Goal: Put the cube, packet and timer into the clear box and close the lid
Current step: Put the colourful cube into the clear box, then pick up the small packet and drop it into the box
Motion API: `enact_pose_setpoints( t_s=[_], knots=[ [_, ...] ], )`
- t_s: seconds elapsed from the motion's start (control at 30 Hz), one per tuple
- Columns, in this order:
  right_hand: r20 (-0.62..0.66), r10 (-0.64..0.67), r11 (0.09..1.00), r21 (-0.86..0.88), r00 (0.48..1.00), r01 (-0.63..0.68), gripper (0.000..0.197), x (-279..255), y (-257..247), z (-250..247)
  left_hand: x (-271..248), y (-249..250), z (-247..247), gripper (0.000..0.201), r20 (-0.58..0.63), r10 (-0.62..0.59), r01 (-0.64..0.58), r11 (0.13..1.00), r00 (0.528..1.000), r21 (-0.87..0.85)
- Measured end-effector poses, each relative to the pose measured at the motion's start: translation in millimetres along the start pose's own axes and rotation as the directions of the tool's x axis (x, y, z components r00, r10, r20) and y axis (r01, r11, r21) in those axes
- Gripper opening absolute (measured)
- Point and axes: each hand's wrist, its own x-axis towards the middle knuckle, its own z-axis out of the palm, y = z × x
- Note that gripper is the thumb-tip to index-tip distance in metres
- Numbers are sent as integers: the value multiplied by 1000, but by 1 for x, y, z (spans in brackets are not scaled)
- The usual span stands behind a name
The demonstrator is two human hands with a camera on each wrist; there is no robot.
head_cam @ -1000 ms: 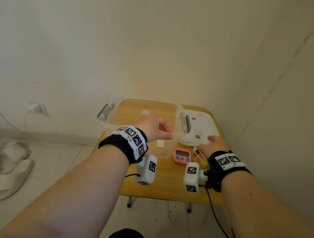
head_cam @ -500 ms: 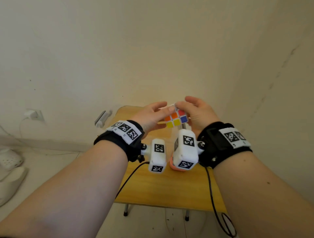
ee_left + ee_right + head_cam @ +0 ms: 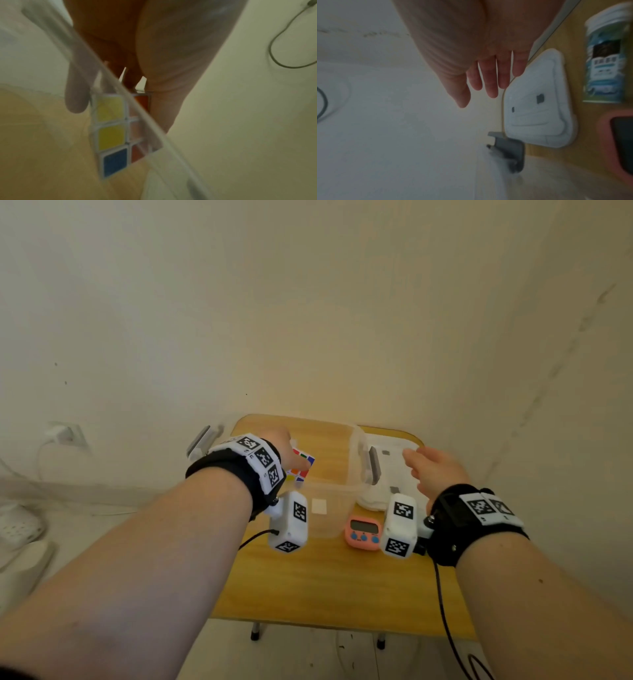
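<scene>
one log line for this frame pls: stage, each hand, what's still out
stage: cube going into clear box | left hand: holds cube inside box | right hand: open above lid | timer, packet: on table

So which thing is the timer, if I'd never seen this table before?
Start at the small wooden table in the corner. Just in front of the clear box, near its right front corner, lies the timer. It is the only pink thing there, rounded, with a dark screen above blue buttons.
</scene>
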Motion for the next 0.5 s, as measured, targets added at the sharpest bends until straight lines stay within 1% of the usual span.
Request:
enact_pose_setpoints(
  t_s=[0.1,0.17,0.23,0.3,0.33,0.4,0.47,0.5],
  knots=[
    [-15,39,996,-79,999,-40,63,5,12,-4,-1,-1,1,75,26,-23,26,994,999,-103],
    [-23,52,991,-120,998,-55,60,7,17,-5,-5,-1,-1,67,8,-12,13,986,1000,-168],
    [-36,56,983,-173,998,-62,56,13,25,-6,-9,0,-2,54,30,53,-43,960,998,-276],
    [-60,59,976,-208,996,-70,56,17,34,-6,-18,6,1,45,101,157,-98,896,982,-433],
    [-72,61,971,-226,996,-75,56,17,37,-4,-23,11,2,41,135,213,-130,881,968,-454],
    [-91,75,956,-276,993,-97,58,19,45,-2,-30,21,6,35,180,305,-221,899,935,-377],
    [-101,98,938,-324,990,-126,60,21,53,1,-32,30,11,29,211,348,-266,903,913,-338],
    [-105,111,928,-346,988,-141,61,23,57,3,-33,32,13,26,223,355,-261,895,908,-361]
  ],
)
